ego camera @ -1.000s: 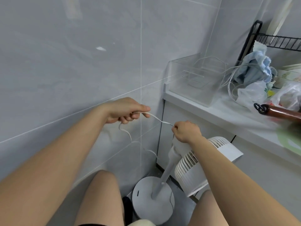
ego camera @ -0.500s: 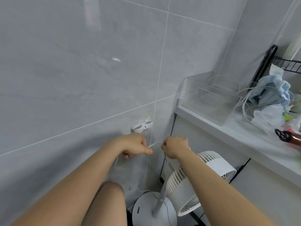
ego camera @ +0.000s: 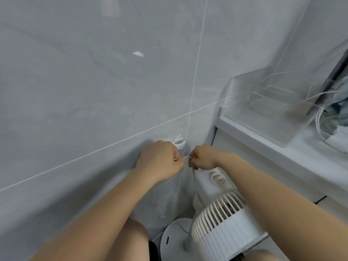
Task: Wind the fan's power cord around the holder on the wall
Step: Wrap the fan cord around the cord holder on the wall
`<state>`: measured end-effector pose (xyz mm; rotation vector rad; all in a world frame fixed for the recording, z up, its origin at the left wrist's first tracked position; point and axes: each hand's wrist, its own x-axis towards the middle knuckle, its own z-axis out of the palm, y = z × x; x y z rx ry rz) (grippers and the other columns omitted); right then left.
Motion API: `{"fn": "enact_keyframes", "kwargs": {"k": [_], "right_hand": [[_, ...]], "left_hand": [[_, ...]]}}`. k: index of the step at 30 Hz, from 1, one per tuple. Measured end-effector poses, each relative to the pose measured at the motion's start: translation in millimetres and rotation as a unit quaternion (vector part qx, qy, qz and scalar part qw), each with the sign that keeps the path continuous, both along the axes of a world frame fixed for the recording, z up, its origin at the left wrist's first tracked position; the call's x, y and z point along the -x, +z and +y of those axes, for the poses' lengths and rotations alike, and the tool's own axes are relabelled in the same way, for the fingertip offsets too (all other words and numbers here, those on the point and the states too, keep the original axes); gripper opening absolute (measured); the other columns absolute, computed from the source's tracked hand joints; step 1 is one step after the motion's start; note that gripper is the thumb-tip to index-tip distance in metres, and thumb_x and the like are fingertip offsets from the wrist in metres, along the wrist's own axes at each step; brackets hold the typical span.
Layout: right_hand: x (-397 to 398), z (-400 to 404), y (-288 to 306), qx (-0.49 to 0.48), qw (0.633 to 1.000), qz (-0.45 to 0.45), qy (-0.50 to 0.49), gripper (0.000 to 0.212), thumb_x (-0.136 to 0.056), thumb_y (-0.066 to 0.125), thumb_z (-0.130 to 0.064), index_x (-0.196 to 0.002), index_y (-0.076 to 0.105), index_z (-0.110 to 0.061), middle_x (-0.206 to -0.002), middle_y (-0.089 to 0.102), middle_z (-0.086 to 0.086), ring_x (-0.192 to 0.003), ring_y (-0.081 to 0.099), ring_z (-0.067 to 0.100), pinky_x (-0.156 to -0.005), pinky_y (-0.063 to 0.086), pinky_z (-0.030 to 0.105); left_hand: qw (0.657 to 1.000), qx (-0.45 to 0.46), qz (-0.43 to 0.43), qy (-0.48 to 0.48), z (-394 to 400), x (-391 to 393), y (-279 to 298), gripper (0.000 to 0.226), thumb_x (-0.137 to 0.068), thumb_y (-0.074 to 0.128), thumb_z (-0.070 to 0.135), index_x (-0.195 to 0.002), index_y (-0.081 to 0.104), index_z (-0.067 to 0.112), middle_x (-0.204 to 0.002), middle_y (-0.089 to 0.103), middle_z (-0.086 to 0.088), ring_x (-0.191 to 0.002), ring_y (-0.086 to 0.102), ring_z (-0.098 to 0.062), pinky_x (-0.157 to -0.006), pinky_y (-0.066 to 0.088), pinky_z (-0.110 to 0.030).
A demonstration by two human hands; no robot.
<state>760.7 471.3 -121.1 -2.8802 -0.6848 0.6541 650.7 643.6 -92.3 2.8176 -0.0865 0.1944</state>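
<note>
Currently both hands sit close together low on the grey tiled wall [ego camera: 94, 91], just under the holder [ego camera: 178, 143]. Left hand [ego camera: 161, 162] is curled, pinching the cord [ego camera: 186, 157] between thumb and fingers; right hand [ego camera: 202, 157] is curled too, pinching the same cord a short way along. Only a short taut run of white cord shows between the two fists. A thin strand drops from the right hand down toward the fan [ego camera: 222, 221]; blurred, so its path lower down can't be traced. Holder is a small white bracket fixed to the wall at the tile seam, its left part hidden by the left hand's knuckles. Can't tell whether any cord is on it. Fan stands on the floor in the corner below the hands: white slatted head tilted toward the camera, neck with a round button right under the right wrist, round base [ego camera: 175, 236] beside the person's knee [ego camera: 130, 240]. On the right, a white counter [ego camera: 263, 147] carries a clear plastic bin [ego camera: 263, 102] against the wall. Loose white cables [ego camera: 320, 119] and a blue cloth [ego camera: 340, 95] lie past the bin at the frame edge.
</note>
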Motion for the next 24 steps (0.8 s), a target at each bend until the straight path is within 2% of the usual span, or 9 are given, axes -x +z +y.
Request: {"fn": "enact_keyframes", "kwargs": {"k": [3, 7, 10, 13, 15, 17, 20, 22, 24], "right_hand": [[-27.3, 4.0, -4.7, -0.022, 0.995, 0.099, -0.003, 0.02, -0.093, 0.063, -0.031, -0.097, 0.077, -0.018, -0.091, 0.083, -0.001, -0.08, 0.073, 0.015, -0.09, 0.059, 0.038], [-40.8, 16.8, 0.4, 0.019, 0.997, 0.073, 0.03, 0.025, -0.09, 0.063, -0.026, -0.107, 0.078, -0.014, -0.101, 0.079, 0.008, -0.093, 0.074, 0.033, -0.084, 0.06, 0.04], [-35.6, 21.3, 7.3, 0.044, 0.997, 0.06, 0.033, 0.028, -0.091, 0.06, -0.014, -0.113, 0.078, -0.013, -0.084, 0.071, 0.0, -0.085, 0.068, 0.028, -0.077, 0.059, 0.035], [-24.6, 17.8, 12.0, -0.012, 0.998, 0.054, -0.039, 0.016, -0.096, 0.058, -0.015, -0.09, 0.073, -0.014, -0.074, 0.074, -0.001, -0.063, 0.065, 0.017, -0.056, 0.057, 0.029], [-17.0, 16.2, 15.8, -0.053, 0.994, 0.056, -0.081, 0.014, -0.097, 0.059, -0.016, -0.087, 0.068, -0.012, -0.077, 0.078, 0.002, -0.056, 0.068, 0.016, -0.052, 0.058, 0.03], [-10.5, 16.5, 19.8, -0.091, 0.988, 0.057, -0.11, 0.014, -0.097, 0.059, -0.011, -0.092, 0.07, -0.005, -0.076, 0.079, 0.004, -0.058, 0.073, 0.019, -0.054, 0.062, 0.033], [4.3, 17.6, 19.8, -0.122, 0.98, 0.025, -0.152, 0.019, -0.095, 0.056, -0.004, -0.093, 0.074, 0.002, -0.078, 0.08, 0.011, -0.074, 0.08, 0.031, -0.066, 0.067, 0.043], [13.6, 20.1, 15.5, -0.135, 0.974, 0.011, -0.18, 0.02, -0.094, 0.054, -0.003, -0.092, 0.072, 0.004, -0.078, 0.081, 0.014, -0.072, 0.079, 0.035, -0.071, 0.067, 0.047], [20.1, 24.4, 13.0, -0.144, 0.968, -0.002, -0.206, 0.019, -0.094, 0.052, -0.003, -0.089, 0.069, 0.003, -0.079, 0.08, 0.015, -0.062, 0.076, 0.034, -0.072, 0.067, 0.046]], "left_hand": [[0.998, 0.058, 0.011, 0.012, 0.4, -5.4, -4.7, 0.045, -0.093, 0.061, 0.047, -0.072, 0.06, 0.007, -0.059, 0.057, -0.003, -0.069, 0.061, -0.026, -0.058, 0.044, -0.036], [0.997, 0.077, -0.006, 0.018, 6.9, -15.6, 4.1, 0.04, -0.095, 0.06, 0.039, -0.066, 0.052, 0.012, -0.062, 0.057, -0.003, -0.068, 0.058, -0.025, -0.057, 0.034, -0.037], [0.999, 0.048, -0.009, 0.012, 9.2, -21.9, 10.9, 0.026, -0.097, 0.054, 0.036, -0.078, 0.062, 0.02, -0.08, 0.067, 0.001, -0.084, 0.064, -0.026, -0.063, 0.04, -0.035], [0.997, 0.023, -0.062, 0.031, 15.8, -16.7, 2.2, 0.023, -0.099, 0.052, 0.033, -0.091, 0.07, 0.022, -0.094, 0.074, -0.002, -0.092, 0.067, -0.029, -0.069, 0.046, -0.035], [0.995, 0.024, -0.088, 0.051, 19.9, -12.1, -7.2, 0.021, -0.099, 0.053, 0.033, -0.095, 0.071, 0.023, -0.096, 0.075, -0.002, -0.093, 0.067, -0.031, -0.069, 0.045, -0.035], [0.99, 0.041, -0.11, 0.075, 19.4, -7.7, -13.5, 0.019, -0.099, 0.056, 0.033, -0.096, 0.072, 0.023, -0.095, 0.076, -0.002, -0.092, 0.068, -0.031, -0.068, 0.046, -0.034], [0.986, 0.044, -0.14, 0.078, 16.0, -3.9, -14.2, 0.017, -0.098, 0.058, 0.031, -0.096, 0.073, 0.024, -0.094, 0.077, -0.002, -0.09, 0.07, -0.031, -0.071, 0.051, -0.036], [0.985, 0.023, -0.161, 0.063, 13.7, -6.4, -10.3, 0.019, -0.098, 0.057, 0.028, -0.095, 0.074, 0.022, -0.092, 0.077, -0.003, -0.088, 0.07, -0.031, -0.073, 0.053, -0.038], [0.983, -0.005, -0.177, 0.059, 8.6, -12.7, -3.3, 0.021, -0.099, 0.055, 0.028, -0.093, 0.074, 0.019, -0.091, 0.077, -0.004, -0.085, 0.07, -0.03, -0.075, 0.053, -0.041]]}}
